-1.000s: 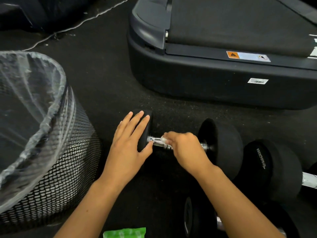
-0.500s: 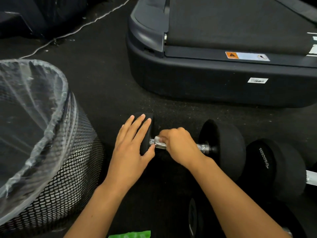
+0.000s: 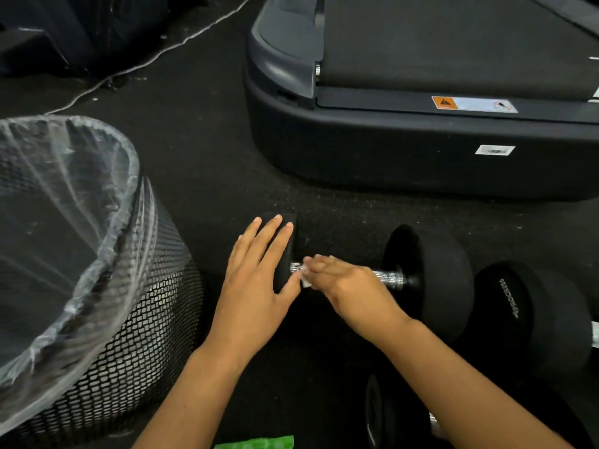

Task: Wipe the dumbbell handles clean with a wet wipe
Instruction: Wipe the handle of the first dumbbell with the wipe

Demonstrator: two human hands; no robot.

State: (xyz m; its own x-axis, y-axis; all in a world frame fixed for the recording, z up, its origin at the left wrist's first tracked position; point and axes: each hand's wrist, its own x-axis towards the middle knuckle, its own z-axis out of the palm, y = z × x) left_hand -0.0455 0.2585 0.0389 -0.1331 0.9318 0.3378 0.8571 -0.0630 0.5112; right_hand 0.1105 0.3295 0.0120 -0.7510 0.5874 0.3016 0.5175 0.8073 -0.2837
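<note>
The black rubber-headed dumbbell with a knurled chrome handle (image 3: pixel 389 278) lies on the dark floor, its long axis running left to right across both hands. The left hand (image 3: pixel 259 280) rests flat, fingers straight, on the dumbbell's left head, steadying it. The right hand (image 3: pixel 343 283), the nearer one to the bar, lies over the handle's left end with a white wet wipe (image 3: pixel 306 279) showing at its fingertips; I judge it grips wipe and bar, though blur hides the curl. The handle's bare right stretch lies beyond its knuckles.

Dark floor (image 3: pixel 207 163) under dumbbells (image 3: pixel 431 280), mesh bin (image 3: pixel 129 335), treadmill (image 3: pixel 421 150).
</note>
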